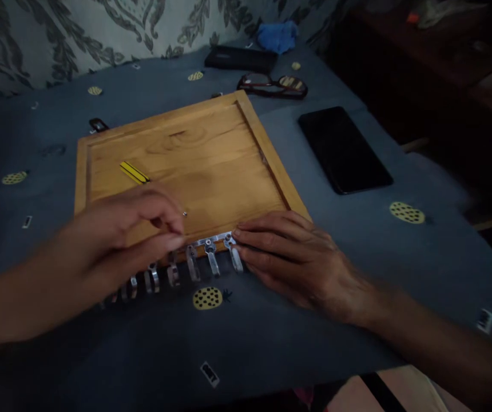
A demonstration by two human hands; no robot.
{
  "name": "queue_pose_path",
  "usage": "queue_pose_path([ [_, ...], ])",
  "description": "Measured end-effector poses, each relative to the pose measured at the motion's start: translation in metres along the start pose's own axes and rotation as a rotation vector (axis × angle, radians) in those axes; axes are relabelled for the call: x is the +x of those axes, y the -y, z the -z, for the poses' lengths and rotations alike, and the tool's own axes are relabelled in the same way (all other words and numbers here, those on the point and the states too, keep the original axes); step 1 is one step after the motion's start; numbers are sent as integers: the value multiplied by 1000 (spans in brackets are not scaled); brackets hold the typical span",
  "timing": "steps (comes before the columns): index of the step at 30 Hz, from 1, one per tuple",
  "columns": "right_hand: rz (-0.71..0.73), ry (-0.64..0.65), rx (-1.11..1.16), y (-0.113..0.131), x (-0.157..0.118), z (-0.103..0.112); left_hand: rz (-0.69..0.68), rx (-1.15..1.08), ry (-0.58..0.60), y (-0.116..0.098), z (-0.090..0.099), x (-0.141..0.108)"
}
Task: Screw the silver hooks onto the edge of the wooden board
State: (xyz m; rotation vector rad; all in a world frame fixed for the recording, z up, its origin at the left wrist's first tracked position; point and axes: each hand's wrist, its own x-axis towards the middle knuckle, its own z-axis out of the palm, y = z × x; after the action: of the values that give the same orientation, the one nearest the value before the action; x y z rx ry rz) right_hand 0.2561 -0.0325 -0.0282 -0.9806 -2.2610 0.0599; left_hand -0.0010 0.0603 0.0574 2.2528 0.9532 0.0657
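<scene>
A metal hook rail (pixel 210 258) with several hooks lies along the near edge of a framed wooden board (pixel 211 160). My right hand (pixel 293 260) holds the rail's right end, its fingertips by the last hook. Over the left part of the rail is my left hand (pixel 143 229), thumb and index finger pinched near each other; whatever they hold, if anything, is too small to make out. A small screw (pixel 185 214) sits on the board just beyond these fingertips. The yellow and black handle of a screwdriver (pixel 134 172) rests on the board behind my left hand.
On the blue patterned cloth (pixel 272 337), a black phone (pixel 344 150) lies right of the board. Glasses (pixel 272 86), a dark case (pixel 241 59) and a blue cloth (pixel 277 36) are behind it. A dark clip (pixel 98 125) touches the board's far left edge.
</scene>
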Motion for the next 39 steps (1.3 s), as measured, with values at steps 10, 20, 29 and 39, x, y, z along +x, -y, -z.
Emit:
queue_pose_path([
  [10, 23, 17, -21, -2, -4, -1, 61, -140, 249, -17, -18, 39],
  [20, 33, 26, -15, -4, -5, -4, 62, -175, 210, -17, -30, 43],
  [29, 61, 12, -5, -5, -5, -1, 108, -187, 223, -17, -33, 44],
  [39, 55, 44, -34, -4, -5, 1, 111, -167, 211, -19, -34, 46],
])
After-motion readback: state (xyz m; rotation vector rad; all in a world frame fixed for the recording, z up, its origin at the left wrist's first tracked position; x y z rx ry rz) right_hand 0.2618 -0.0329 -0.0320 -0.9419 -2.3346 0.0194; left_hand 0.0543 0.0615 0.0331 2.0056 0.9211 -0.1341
